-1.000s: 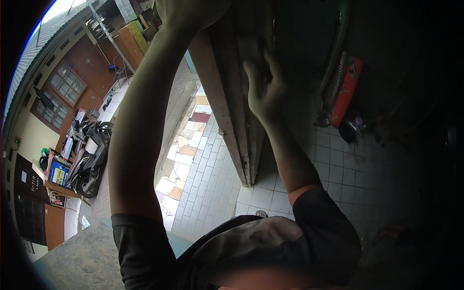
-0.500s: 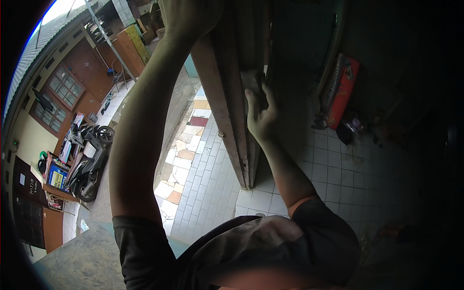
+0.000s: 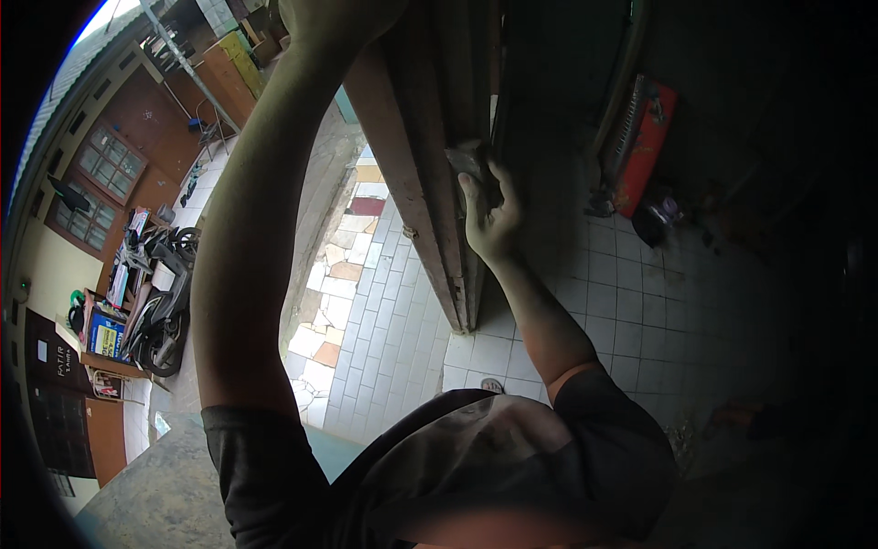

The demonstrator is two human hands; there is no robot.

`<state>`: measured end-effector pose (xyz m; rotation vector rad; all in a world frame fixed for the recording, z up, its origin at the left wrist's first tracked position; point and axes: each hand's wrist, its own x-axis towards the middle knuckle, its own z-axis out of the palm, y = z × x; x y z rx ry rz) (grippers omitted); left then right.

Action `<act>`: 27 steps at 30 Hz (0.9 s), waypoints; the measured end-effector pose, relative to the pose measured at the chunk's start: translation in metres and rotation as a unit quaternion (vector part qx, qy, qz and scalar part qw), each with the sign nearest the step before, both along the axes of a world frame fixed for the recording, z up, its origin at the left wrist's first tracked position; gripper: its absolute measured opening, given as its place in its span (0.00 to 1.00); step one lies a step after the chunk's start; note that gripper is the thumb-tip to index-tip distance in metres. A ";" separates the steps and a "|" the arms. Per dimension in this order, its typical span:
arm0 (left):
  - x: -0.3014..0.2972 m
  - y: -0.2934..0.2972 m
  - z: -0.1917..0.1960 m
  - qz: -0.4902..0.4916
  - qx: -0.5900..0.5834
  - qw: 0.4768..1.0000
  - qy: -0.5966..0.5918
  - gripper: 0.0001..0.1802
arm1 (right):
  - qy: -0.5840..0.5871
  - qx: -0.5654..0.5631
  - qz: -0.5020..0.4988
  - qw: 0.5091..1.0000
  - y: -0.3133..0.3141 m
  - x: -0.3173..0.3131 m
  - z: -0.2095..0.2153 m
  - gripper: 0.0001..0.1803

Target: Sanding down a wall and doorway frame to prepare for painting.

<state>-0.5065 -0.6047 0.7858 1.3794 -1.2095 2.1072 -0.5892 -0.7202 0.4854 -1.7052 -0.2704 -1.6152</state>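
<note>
A brown wooden door frame post (image 3: 402,165) stands upright between the bright outdoors and the dark room. My left hand (image 3: 338,20) is raised high at its upper part, cut off by the top edge of the picture, so its fingers do not show. Lower down, my right hand (image 3: 495,215) is closed round a small grey pad-like piece (image 3: 467,157), thumb on one side and fingers on the other. That piece lies against the inner side of the post; its exact kind is too dark to make out.
Right of the post, a red object with a keyboard-like strip (image 3: 644,146) leans in the dim tiled room. Outside on the left, a motorbike (image 3: 166,306) is parked by clutter and a brown house door. A pale tiled step (image 3: 380,320) runs below the post.
The view has shifted slightly, so the post and both arms sit a little further left. My right hand and the grey piece have moved slightly down along the post.
</note>
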 end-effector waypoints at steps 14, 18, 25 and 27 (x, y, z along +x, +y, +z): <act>0.002 0.002 -0.003 0.013 -0.011 1.000 -0.017 0.24 | 0.057 0.005 0.009 0.998 0.002 -0.015 -0.033 0.21; -0.002 -0.012 -0.005 -0.001 0.002 1.000 -0.019 0.24 | 0.035 0.022 0.033 0.999 -0.014 0.009 0.039 0.21; -0.002 -0.002 -0.009 0.009 0.002 1.000 0.004 0.24 | 0.000 -0.007 0.014 1.000 -0.008 -0.006 -0.017 0.19; -0.005 0.013 0.000 0.020 0.004 1.000 -0.018 0.24 | -0.019 -0.008 0.026 0.999 0.005 -0.002 -0.037 0.19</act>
